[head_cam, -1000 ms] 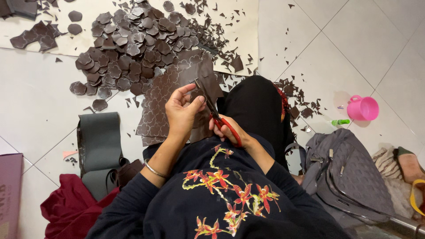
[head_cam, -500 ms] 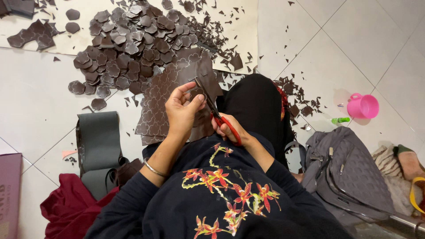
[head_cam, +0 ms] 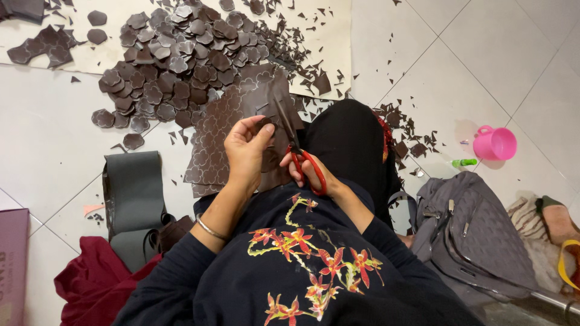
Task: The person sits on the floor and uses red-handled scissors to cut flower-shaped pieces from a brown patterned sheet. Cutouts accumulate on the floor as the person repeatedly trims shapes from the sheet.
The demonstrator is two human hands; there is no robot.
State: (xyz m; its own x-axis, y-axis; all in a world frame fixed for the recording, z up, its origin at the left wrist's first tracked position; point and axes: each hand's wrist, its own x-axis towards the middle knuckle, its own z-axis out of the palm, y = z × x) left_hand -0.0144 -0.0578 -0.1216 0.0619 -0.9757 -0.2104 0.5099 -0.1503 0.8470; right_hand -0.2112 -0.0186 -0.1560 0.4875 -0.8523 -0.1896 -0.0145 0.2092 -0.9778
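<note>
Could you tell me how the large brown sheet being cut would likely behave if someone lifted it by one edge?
The brown sheet would probably flop rather than stay flat: it already drapes over the lap beneath the left hand. It seems thin and light, since the scissors in the right hand cut it. Its smooth sheen suggests it may slip slightly.

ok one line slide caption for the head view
Seated on a tiled floor, left hand holds a brown patterned sheet while right hand cuts it with red-handled scissors.

Red-handled scissors (head_cam: 300, 154), brown flower-patterned sheet (head_cam: 226, 133), pink cup (head_cam: 494, 143).
</note>
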